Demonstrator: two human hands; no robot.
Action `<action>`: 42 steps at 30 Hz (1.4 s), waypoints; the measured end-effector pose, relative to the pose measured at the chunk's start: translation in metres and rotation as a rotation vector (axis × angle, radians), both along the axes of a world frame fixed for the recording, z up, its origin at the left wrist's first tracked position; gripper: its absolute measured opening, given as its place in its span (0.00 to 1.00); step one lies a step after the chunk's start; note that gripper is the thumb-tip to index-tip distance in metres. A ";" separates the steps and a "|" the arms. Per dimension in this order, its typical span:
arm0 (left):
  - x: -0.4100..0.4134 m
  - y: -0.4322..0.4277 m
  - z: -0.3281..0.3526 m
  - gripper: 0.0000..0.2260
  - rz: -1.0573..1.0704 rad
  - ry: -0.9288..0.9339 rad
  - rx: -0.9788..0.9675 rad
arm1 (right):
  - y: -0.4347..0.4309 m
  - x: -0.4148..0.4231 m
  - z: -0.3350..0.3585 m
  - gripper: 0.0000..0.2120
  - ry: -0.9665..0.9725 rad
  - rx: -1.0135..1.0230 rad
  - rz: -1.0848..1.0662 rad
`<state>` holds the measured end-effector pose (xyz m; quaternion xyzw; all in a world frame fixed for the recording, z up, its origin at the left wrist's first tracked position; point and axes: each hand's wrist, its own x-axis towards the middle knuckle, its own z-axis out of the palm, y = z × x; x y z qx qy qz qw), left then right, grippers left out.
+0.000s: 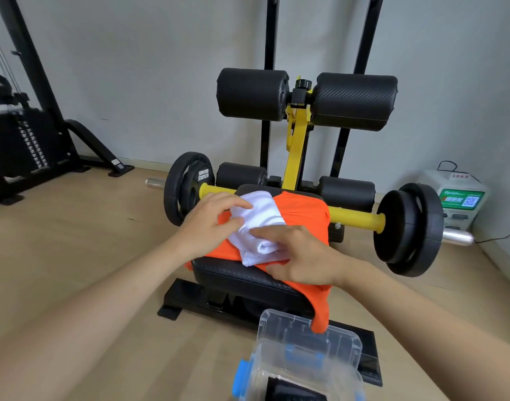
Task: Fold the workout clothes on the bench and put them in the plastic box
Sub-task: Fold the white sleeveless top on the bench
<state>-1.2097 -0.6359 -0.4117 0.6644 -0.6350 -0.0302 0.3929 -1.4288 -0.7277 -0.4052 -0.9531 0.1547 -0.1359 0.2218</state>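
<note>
A clear plastic box (305, 351) with blue latches stands on the wooden floor (88, 227), something dark inside. The left hand (210, 224) pinches a white garment (259, 209); the right hand (303, 256) grips its rolled edge. It lies on an orange garment (303, 209) draped over the padded worktop (242, 276).

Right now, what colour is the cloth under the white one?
The cloth is orange; the head view shows it best.
</note>
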 end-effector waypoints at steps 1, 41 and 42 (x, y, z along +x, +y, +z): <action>-0.002 -0.004 -0.001 0.15 -0.048 -0.025 0.049 | 0.002 -0.002 0.004 0.27 -0.047 0.167 -0.019; -0.021 0.000 0.044 0.09 -0.049 -0.081 0.156 | -0.042 -0.042 0.049 0.22 -0.338 0.420 -0.086; -0.022 0.000 0.044 0.09 -0.066 -0.024 0.146 | -0.045 -0.043 0.047 0.24 -0.319 0.392 -0.115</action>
